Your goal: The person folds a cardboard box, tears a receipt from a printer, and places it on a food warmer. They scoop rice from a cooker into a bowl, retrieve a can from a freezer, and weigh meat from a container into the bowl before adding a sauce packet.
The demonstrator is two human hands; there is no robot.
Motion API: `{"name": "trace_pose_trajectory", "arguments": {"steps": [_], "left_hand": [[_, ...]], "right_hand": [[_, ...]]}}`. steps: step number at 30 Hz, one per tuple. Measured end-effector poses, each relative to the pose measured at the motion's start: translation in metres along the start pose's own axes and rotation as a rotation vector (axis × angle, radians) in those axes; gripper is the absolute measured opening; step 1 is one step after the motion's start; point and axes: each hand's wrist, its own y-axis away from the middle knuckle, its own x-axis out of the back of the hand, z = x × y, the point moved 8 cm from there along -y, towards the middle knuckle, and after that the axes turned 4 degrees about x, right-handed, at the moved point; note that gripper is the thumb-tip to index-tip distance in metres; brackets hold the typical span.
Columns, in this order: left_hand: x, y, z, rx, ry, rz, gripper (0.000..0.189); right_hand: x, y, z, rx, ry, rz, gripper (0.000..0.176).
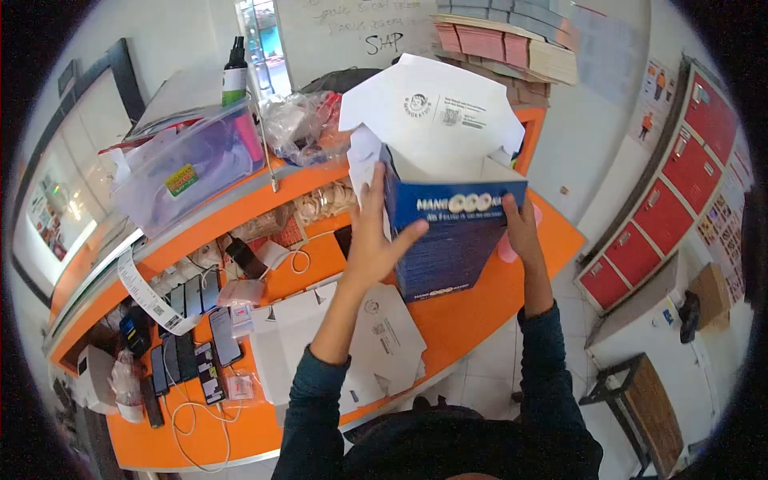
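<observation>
A blue box with an open white lid (436, 112) stands on top of a tall pile of blue boxes (440, 264) on the orange counter. My left hand (372, 232) is against the box's left side, its fingers spread. At the right front corner, my right hand (522, 228) grips the box's edge with thumb and fingers. White flattened cardboard (352, 344) with printed logos lies on the counter below my left hand.
Several phones (224, 336), cables and a paper receipt (152, 296) lie at the left. A clear plastic bin (192, 172) and plastic wrapping (300, 124) sit on the raised shelf. Red lockers (664, 200) and a wooden bench (644, 408) stand at the right.
</observation>
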Motion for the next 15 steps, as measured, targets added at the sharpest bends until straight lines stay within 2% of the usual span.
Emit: {"name": "trace_pose_trajectory", "arguments": {"steps": [1,2,5,6,9,10,13,15], "left_hand": [[-0.001,0.004,0.005,-0.030,-0.019,0.026,0.091],[-0.006,0.007,0.012,-0.021,-0.186,0.033,0.090],[-0.022,-0.002,0.022,0.025,-0.400,0.012,0.089],[-0.023,-0.005,0.013,0.092,-0.441,0.043,0.087],[-0.018,-0.002,-0.008,0.136,-0.443,0.044,0.085],[-0.017,0.002,-0.012,0.036,-0.377,0.094,0.081],[-0.022,0.010,-0.027,0.025,0.031,0.176,0.077],[-0.022,0.010,-0.031,0.003,-0.064,0.155,0.073]], "right_hand": [[0.000,0.001,0.002,0.035,-0.007,0.008,0.034],[0.013,-0.002,0.018,0.087,-0.092,0.084,0.034],[0.025,-0.007,0.038,0.012,-0.474,0.034,0.035],[0.026,-0.011,0.038,0.019,-0.431,0.104,0.037],[0.012,-0.017,0.024,0.007,-0.163,0.022,0.040],[0.008,-0.021,0.025,0.048,-0.034,-0.058,0.043],[0.000,-0.020,0.013,0.168,-0.128,-0.088,0.045],[-0.001,-0.024,0.019,0.183,-0.070,-0.076,0.047]]}}
